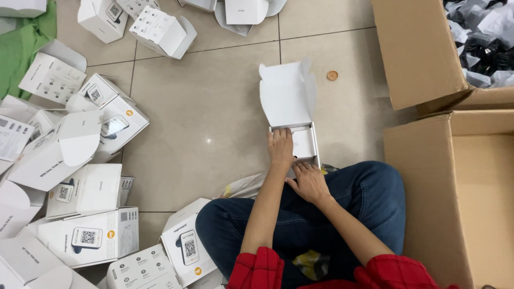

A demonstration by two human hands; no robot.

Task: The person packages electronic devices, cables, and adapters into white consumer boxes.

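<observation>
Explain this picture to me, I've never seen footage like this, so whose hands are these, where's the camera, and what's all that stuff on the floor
There is no machine here. The one picture comes from a camera worn on a person's head, looking down at their own lap and hands. The person sits cross-legged on a tiled floor in blue jeans and red checked sleeves. Their left hand rests on the edge of a small open white box, its lid flipped up. Their right hand lies at the near end of that box. Neither hand lifts anything. To the left lies a pile of similar white boxes. To the right stand large cardboard cartons; the far one holds grey wrapped items. A small round brown disc lies on the tiles.
</observation>
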